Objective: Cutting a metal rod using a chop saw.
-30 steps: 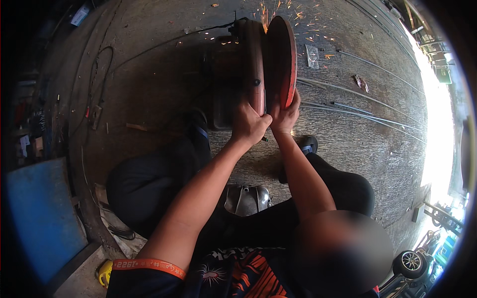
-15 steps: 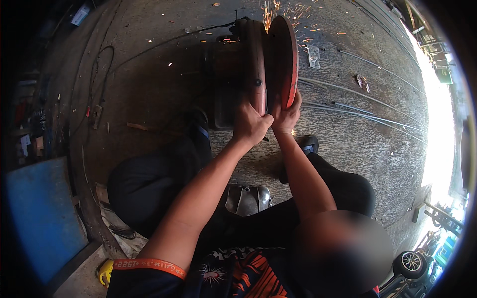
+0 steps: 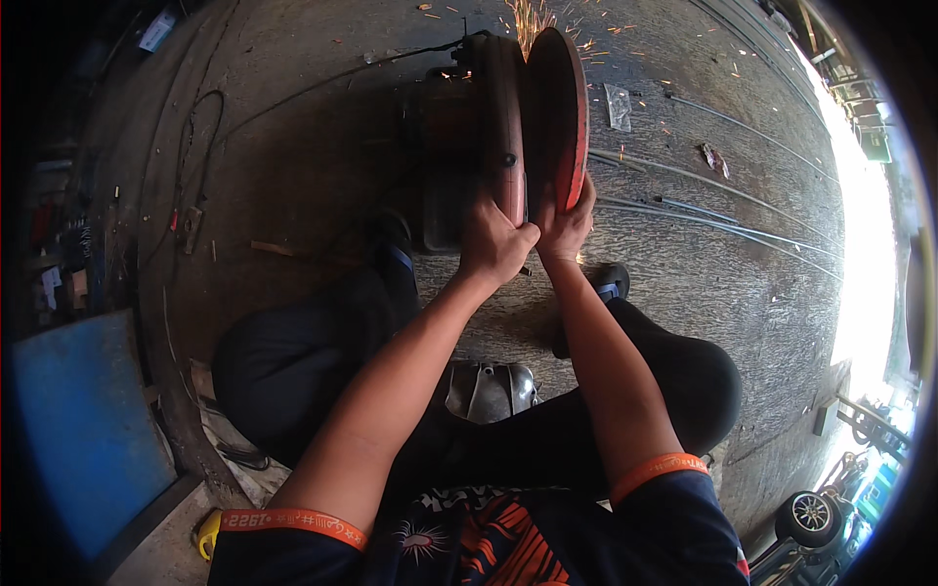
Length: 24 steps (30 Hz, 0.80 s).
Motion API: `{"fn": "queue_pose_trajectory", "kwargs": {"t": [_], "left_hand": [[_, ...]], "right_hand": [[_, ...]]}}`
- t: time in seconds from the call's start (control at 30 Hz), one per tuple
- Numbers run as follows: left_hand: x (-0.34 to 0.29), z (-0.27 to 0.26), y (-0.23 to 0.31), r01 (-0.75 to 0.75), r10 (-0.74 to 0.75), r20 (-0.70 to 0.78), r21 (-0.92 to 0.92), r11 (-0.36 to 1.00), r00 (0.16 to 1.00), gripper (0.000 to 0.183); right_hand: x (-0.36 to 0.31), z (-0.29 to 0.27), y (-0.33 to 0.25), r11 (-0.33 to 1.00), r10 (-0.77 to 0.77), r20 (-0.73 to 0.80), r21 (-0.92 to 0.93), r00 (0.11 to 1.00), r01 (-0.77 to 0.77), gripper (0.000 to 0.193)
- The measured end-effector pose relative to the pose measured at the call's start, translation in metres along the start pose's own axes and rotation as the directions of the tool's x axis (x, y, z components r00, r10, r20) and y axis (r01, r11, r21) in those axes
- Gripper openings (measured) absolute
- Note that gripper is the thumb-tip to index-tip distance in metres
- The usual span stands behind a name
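Note:
A bench-type power machine (image 3: 440,127) with a dark body and a red curved guard (image 3: 508,146) stands on the floor in front of me. Right beside the guard is an upright round disc (image 3: 572,127) with a red rim. My left hand (image 3: 498,242) is closed around the near end of the guard, its fingers partly hidden behind it. With fingers on one side and thumb on the other, my right hand (image 3: 567,225) grips the near edge of the disc. The two hands touch. Orange sparks (image 3: 531,27) fly up at the far end, between guard and disc; the contact spot is hidden.
Thin metal rods (image 3: 723,230) lie on the floor to the right, near a clear plastic bag (image 3: 618,107). Black cable (image 3: 322,88) runs off left. Between my bent legs rests a grey metal shell (image 3: 489,393). A blue panel (image 3: 93,410) and yellow tape measure (image 3: 208,534) are at left.
The sparks at the far end have become a denser upward spray. Hands, guard and disc hold nearly the same place, with only a slight shift of the whole view.

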<state>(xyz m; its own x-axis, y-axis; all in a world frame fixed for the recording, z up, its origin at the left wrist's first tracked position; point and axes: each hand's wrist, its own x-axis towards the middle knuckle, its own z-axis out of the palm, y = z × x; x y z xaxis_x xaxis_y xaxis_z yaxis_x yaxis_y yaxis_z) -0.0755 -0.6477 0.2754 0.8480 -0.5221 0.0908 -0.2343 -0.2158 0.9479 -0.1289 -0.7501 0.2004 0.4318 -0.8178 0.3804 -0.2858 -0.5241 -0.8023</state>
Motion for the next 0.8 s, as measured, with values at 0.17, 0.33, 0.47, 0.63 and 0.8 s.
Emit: {"fn": "queue_pose_trajectory", "kwargs": {"t": [0.17, 0.33, 0.47, 0.63, 0.8], "left_hand": [[0.0, 0.0, -0.007, 0.008, -0.008, 0.002, 0.023, 1.0, 1.0, 0.047], [0.0, 0.002, -0.007, -0.02, 0.02, -0.01, 0.011, 1.0, 1.0, 0.047], [0.0, 0.001, -0.005, -0.026, 0.026, -0.001, -0.015, 1.0, 1.0, 0.047], [0.001, -0.001, 0.003, -0.033, 0.033, 0.014, -0.012, 0.999, 0.999, 0.05], [0.001, 0.002, -0.006, -0.053, 0.052, -0.028, -0.024, 0.998, 0.998, 0.051]], "right_hand": [[-0.001, 0.002, -0.002, 1.0, -0.001, 0.0, 0.014, 1.0, 0.001, 0.056], [-0.001, 0.002, 0.001, 1.0, -0.028, -0.028, 0.009, 0.999, 0.028, 0.055], [-0.001, 0.002, 0.002, 1.0, -0.009, -0.018, 0.03, 1.0, 0.01, 0.055], [-0.001, 0.002, 0.003, 1.0, -0.022, -0.02, 0.01, 1.0, 0.022, 0.056], [-0.001, 0.001, -0.001, 1.0, -0.009, -0.006, 0.012, 1.0, 0.009, 0.055]]}}
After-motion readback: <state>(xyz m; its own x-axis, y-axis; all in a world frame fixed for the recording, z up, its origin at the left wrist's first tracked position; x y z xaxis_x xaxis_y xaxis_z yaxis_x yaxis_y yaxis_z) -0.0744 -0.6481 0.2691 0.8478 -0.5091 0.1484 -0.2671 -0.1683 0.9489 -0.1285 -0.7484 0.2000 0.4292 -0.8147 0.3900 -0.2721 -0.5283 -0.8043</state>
